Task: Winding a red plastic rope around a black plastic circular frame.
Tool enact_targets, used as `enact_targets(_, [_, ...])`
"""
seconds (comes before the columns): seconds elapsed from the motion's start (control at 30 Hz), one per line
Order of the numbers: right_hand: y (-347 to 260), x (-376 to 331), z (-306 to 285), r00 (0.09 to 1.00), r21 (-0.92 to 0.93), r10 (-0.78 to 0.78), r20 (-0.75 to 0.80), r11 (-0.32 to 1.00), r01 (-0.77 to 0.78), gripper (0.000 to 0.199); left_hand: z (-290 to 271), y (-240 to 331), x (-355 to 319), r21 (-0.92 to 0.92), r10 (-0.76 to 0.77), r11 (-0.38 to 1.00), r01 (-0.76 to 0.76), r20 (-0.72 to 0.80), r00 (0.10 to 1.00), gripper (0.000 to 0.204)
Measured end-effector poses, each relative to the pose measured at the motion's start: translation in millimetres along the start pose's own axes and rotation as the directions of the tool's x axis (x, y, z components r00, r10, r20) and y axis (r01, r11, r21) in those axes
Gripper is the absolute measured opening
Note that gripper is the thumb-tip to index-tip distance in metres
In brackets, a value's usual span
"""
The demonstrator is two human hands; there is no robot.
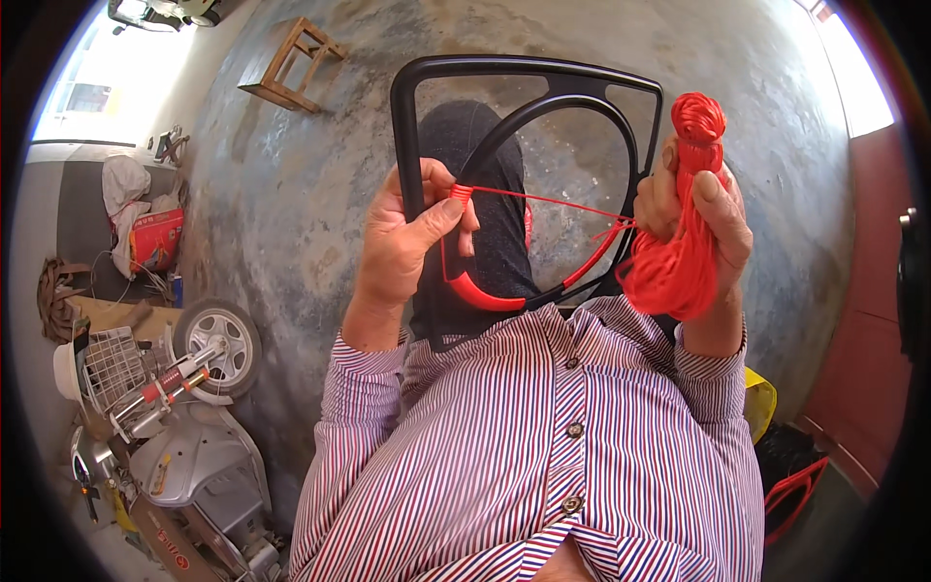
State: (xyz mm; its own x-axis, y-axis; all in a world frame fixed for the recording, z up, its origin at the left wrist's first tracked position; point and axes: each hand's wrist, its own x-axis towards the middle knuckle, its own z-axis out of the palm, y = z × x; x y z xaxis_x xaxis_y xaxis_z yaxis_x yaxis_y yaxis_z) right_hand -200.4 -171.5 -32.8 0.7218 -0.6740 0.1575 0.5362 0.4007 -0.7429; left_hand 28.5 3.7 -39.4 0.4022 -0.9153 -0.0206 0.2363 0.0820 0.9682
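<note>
A black chair-back frame (529, 68) with a curved inner hoop stands upright in front of me. Red cord is wound around the hoop's lower arc (482, 293). My left hand (407, 238) grips the frame's left bar and pinches the cord against the hoop with the thumb. My right hand (700, 209) holds a thick bundle of red cord (679, 262) beside the frame's right bar. A taut strand (553, 201) runs from the left thumb across to the bundle. My striped shirt fills the lower part of the view.
A grey concrete floor lies below. A wooden stool (291, 63) lies at the upper left. A scooter (184, 427) with a wire basket stands at the lower left. Bags and clutter (145, 218) sit at the left. A yellow object (761, 403) is at the right.
</note>
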Motion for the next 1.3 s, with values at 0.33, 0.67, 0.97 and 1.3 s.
enact_targets(0.33, [26, 6, -15, 0.923, 0.199, 0.299, -0.242, 0.946, -0.255, 0.031, 13, 5, 0, 0.184, -0.07, 0.98, 0.077, -0.046, 0.996, 0.023])
enact_targets(0.67, [11, 24, 38, 0.971, -0.497, 0.239, -0.006, 0.842, -0.21, 0.048, 47, 22, 5, 0.613, 0.23, 0.744, -0.266, 0.14, 0.963, 0.051])
enact_targets(0.97, [36, 22, 3, 0.967, 0.222, 0.182, 0.181, 0.95, -0.22, 0.021, 30, 5, 5, 0.307, 0.331, 0.863, -0.402, 0.258, 0.908, 0.051])
enact_targets(1.3, [77, 29, 1, 0.86, 0.718, 0.362, 0.359, 0.482, -0.502, 0.036, 42, 9, 2, 0.021, 0.201, 0.976, -0.219, 0.324, 0.925, 0.057])
